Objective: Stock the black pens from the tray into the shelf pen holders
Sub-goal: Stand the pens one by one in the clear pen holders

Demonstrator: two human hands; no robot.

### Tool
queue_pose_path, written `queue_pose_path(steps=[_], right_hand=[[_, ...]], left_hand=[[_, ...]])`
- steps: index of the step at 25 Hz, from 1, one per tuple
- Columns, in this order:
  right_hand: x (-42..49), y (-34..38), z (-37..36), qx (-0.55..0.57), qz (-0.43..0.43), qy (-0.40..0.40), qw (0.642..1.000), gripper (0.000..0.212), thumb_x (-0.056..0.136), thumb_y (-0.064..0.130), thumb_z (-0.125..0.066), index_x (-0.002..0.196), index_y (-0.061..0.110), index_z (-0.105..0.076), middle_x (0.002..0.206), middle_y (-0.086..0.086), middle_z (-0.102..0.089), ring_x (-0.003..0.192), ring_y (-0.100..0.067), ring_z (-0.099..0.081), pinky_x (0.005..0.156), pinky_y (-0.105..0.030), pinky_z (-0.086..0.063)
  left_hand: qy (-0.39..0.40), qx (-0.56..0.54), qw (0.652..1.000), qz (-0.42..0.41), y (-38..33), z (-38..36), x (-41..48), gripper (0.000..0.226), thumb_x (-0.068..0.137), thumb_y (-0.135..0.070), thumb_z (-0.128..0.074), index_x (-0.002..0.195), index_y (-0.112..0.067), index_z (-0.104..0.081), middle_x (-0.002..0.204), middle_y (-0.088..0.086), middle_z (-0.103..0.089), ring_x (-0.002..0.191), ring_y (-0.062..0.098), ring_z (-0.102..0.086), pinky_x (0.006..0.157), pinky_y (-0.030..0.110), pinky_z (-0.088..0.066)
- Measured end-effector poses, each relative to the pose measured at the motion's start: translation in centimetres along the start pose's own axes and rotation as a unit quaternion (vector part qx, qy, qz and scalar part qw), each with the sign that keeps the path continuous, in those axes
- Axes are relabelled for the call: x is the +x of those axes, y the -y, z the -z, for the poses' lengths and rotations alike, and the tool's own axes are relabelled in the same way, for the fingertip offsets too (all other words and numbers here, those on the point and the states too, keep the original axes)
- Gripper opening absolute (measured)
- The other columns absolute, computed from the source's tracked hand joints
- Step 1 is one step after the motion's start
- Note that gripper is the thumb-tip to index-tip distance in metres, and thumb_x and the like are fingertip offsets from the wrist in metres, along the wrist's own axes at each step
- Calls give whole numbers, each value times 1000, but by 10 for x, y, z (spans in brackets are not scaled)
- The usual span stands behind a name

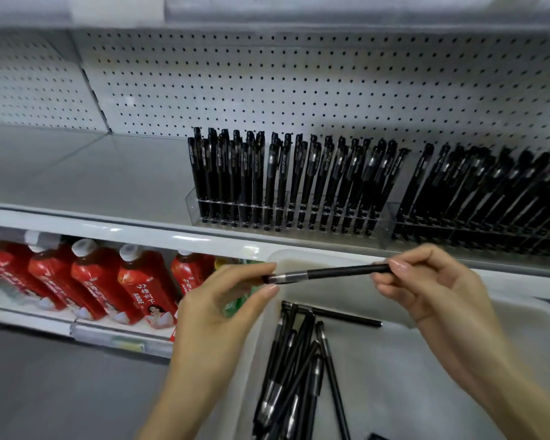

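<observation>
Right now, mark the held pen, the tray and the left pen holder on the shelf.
held pen [331, 274]: head view, middle of its barrel.
tray [426, 392]: head view, bare floor.
left pen holder [193, 201]: head view, clear left end wall.

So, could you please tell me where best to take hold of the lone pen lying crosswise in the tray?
Pinch the crosswise pen on its bare right half, coming from above: it lies flat on the tray floor, and its left end runs into the pile of pens, so only that half probably has finger room.
</observation>
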State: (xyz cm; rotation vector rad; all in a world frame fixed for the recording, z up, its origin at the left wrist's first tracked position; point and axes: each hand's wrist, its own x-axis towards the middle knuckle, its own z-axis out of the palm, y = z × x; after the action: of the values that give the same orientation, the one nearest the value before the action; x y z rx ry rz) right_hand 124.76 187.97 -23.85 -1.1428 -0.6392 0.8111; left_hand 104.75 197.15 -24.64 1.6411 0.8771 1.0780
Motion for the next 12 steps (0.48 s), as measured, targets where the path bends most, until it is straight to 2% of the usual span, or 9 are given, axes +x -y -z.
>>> queue_pose_path(steps=[3, 6, 8, 10, 12], right_hand=[[-1, -4, -1, 11, -24, 8, 1000, 24, 47, 29, -81, 62, 16, -68, 63, -10, -67, 64, -18, -70, 58, -18, -54], [0, -5, 1, -86, -35, 29, 995, 21, 58, 16, -77, 66, 4, -61, 64, -16, -67, 62, -25, -69, 56, -21, -55], [2, 1, -2, -152, -10, 53, 987, 18, 59, 9, -73, 68, -1, -61, 66, -16, -69, 63, -24, -69, 58, -20, -55], [4, 8, -9, -272, 62, 97, 955, 20, 57, 22, -76, 72, 10, -70, 74, -2, -73, 69, -11, -69, 66, -14, -52], [6, 10, -20, -390, 122, 149, 901, 25, 59, 43, -73, 80, 30, -73, 82, 19, -72, 79, 1, -67, 75, -10, -48]], left_hand=[[-14, -69, 997, 31, -7, 3, 6, 16, 70, -4, -70, 82, -15, -75, 81, -2, -73, 76, 10, -69, 66, 12, -50], [-24, -106, 992, 57, -13, 5, 9, 11, 67, 0, -71, 74, -9, -74, 74, 6, -73, 68, 16, -69, 60, 14, -51], [-34, -118, 990, 72, -16, 6, 10, 11, 66, 1, -73, 72, -9, -74, 72, 8, -72, 65, 18, -69, 58, 14, -51], [-44, -126, 988, 79, -20, 7, 12, 11, 66, 1, -74, 73, -7, -73, 71, 10, -71, 64, 18, -69, 58, 16, -53], [-51, -124, 988, 75, -24, 5, 14, 11, 63, -2, -74, 73, -6, -72, 68, 10, -71, 62, 17, -68, 58, 18, -54]])
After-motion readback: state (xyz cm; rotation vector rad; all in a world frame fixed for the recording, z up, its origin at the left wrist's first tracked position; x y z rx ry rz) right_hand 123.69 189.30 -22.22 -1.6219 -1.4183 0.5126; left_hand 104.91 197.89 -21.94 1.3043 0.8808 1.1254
